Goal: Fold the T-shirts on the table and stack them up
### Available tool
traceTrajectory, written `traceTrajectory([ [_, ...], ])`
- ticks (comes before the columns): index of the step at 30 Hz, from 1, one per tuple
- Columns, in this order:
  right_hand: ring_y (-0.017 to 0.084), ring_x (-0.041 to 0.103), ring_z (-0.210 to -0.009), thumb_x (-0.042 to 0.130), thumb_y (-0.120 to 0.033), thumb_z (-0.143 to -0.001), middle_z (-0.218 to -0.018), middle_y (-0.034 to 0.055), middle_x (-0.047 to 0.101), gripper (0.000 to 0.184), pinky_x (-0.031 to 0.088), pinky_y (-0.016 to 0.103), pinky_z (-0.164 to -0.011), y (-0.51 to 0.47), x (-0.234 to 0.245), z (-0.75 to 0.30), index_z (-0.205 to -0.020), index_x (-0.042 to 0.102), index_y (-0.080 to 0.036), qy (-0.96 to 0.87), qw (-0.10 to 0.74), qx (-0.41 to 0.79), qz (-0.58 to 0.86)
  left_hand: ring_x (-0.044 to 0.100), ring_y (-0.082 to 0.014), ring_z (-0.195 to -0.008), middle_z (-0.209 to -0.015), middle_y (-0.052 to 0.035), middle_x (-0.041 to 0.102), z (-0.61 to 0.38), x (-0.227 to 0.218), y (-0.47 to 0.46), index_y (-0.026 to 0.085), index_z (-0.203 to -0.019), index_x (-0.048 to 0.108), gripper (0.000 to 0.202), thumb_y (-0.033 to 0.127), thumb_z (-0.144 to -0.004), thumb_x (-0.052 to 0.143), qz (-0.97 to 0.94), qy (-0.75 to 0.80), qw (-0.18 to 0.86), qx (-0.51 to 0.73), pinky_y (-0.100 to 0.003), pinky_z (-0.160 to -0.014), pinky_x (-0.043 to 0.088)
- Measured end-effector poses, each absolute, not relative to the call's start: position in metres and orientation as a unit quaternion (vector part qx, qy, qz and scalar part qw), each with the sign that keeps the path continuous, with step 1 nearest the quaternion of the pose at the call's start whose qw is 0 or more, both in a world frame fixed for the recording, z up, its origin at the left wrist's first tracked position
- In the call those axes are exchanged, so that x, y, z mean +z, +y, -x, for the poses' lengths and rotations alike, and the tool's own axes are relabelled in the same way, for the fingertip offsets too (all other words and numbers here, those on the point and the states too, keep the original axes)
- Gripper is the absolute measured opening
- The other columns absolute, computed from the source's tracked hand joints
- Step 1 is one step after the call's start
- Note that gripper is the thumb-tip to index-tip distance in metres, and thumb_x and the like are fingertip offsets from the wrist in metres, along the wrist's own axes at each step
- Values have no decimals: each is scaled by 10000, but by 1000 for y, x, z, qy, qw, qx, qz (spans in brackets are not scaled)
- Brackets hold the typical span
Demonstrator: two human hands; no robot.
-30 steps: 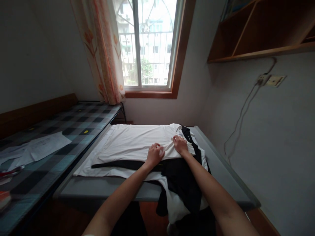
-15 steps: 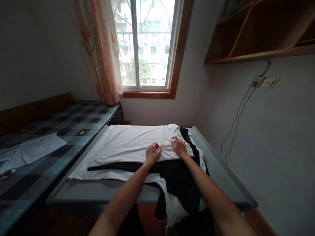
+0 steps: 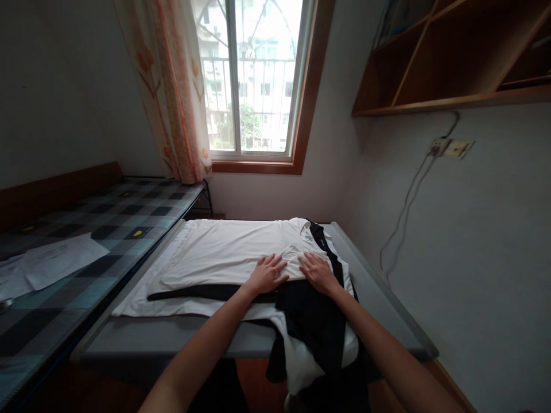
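Hands flat, fingers spread | left hand [image 3: 266, 273], right hand [image 3: 315, 269] pressing white shirt [image 3: 232, 252] smooth | bench [image 3: 172, 332] underneath

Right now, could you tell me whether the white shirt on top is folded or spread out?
Spread out: the white shirt lies flat, left hand and right hand pressing open-palmed on it.

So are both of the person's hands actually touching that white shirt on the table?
Touching. The head view shows the left hand and right hand lying flat, fingers spread, pressed on the white shirt, with no gap under either palm.
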State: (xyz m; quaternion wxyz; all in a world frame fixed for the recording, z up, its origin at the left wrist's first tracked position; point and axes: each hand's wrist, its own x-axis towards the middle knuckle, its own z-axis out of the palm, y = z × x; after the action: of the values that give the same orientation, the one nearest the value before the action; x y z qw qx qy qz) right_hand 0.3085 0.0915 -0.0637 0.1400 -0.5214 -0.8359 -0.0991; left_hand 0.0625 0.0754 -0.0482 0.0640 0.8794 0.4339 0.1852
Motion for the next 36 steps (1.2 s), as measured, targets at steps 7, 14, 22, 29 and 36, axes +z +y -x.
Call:
traceTrajectory([
  [7,248,428,-1309,283,-439,-987,-1423,99,488,486,345,401,-1049,71,-61,-373,-1353,517,-221,-813,139,-86,558,289,-232,-1418,-1534,-54,343,56,-45,67,305,-1436,409,614,608,-903,406,-903,410,52,119,-405,-1156,210],
  [14,272,576,-1085,369,-432,-957,-1186,150,627,453,425,378,-908,79,-47,-399,-1249,580,-156,-644,167,-59,744,383,-288,-1356,-1434,-114,487,214,-51,78,171,-1335,532,505,442,-972,306,-713,688,-34,133,-453,-1110,279],
  [22,254,612,-1048,369,-383,-972,-1165,140,610,354,428,372,-853,89,-34,-373,-1171,588,-189,-621,67,-4,781,347,-287,-1379,-1500,-82,402,236,-59,72,218,-1389,487,517,432,-932,370,-698,710,-35,85,-446,-1112,272],
  [29,255,628,-1010,305,-392,-993,-1132,145,607,376,422,385,-849,79,-34,-373,-1179,554,-182,-626,38,-16,779,357,-240,-1374,-1504,-56,401,236,-57,63,242,-1403,467,516,432,-935,362,-698,712,-47,63,-385,-1116,256],
  [36,263,607,-1055,333,-377,-988,-1164,132,617,338,400,411,-875,49,-37,-386,-1153,554,-182,-637,34,-29,769,315,-270,-1395,-1513,-49,387,230,-59,39,252,-1417,447,533,443,-932,341,-699,712,-43,60,-422,-1119,238],
])
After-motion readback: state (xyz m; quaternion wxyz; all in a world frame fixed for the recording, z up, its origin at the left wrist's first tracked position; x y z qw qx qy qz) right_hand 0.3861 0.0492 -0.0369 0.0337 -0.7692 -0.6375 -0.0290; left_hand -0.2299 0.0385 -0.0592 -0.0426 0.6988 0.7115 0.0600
